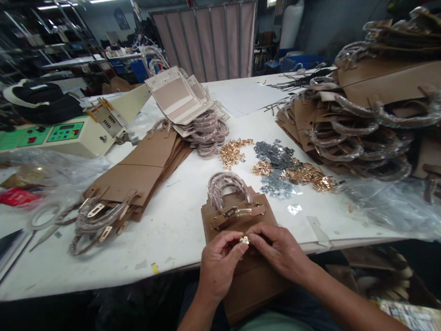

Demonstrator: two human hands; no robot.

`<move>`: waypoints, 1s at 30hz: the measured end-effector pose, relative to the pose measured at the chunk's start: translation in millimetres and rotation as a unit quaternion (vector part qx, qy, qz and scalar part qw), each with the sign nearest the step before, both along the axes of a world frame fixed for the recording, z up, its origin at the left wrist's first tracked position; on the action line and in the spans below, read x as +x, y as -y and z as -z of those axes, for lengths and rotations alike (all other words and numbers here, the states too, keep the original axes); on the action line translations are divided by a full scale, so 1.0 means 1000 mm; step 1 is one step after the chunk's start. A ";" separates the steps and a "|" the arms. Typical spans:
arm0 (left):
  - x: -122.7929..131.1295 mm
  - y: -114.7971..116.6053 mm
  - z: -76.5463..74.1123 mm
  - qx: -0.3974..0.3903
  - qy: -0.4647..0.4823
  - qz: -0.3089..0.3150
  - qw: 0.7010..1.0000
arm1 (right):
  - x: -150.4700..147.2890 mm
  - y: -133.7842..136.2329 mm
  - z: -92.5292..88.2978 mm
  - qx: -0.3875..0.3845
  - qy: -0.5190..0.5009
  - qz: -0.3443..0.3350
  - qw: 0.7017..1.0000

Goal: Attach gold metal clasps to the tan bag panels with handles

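Between the fingertips of my left hand (221, 260) and my right hand (276, 248) is a small gold metal fitting (244, 239). Both hands are closed in a pinch on it, just above a brown bag panel (250, 291). That panel hangs over the table's front edge toward my lap. At its far end are a plastic-wrapped handle (227, 183) and a strap with gold hardware (238, 214). Beyond it lie loose gold fittings (233, 153), more gold pieces (310, 174) and a heap of grey metal plates (275, 154).
Brown panels with wrapped handles (131, 168) are stacked at left, with lighter pieces (179, 97) behind. A tall pile of bag parts (354, 107) fills the right, beside clear plastic (398, 212). A green-panelled machine (54, 136) and a tape roll (43, 216) are at left.
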State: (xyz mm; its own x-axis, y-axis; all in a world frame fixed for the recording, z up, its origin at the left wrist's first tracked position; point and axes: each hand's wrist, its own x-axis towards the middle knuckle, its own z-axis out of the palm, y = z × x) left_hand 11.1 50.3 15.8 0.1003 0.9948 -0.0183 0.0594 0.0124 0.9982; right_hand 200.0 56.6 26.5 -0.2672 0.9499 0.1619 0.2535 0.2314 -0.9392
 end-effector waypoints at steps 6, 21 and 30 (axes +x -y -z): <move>0.001 -0.002 0.004 0.048 -0.021 0.001 0.999 | -0.010 0.004 0.002 0.022 -0.004 0.053 0.998; 0.000 -0.004 0.001 0.028 0.056 -0.017 0.998 | -0.007 0.008 -0.006 -0.019 -0.098 0.020 0.995; -0.007 0.012 0.008 0.059 -0.063 -0.194 0.977 | -0.018 -0.001 -0.008 -0.031 -0.082 0.067 0.994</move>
State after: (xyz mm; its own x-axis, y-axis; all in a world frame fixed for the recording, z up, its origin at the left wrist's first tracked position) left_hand 4.5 38.7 7.5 -0.2803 0.9534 0.1117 0.1956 -0.0571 0.9790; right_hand 181.7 58.0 34.9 -0.1129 0.9846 0.1337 0.1205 0.1472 -0.9817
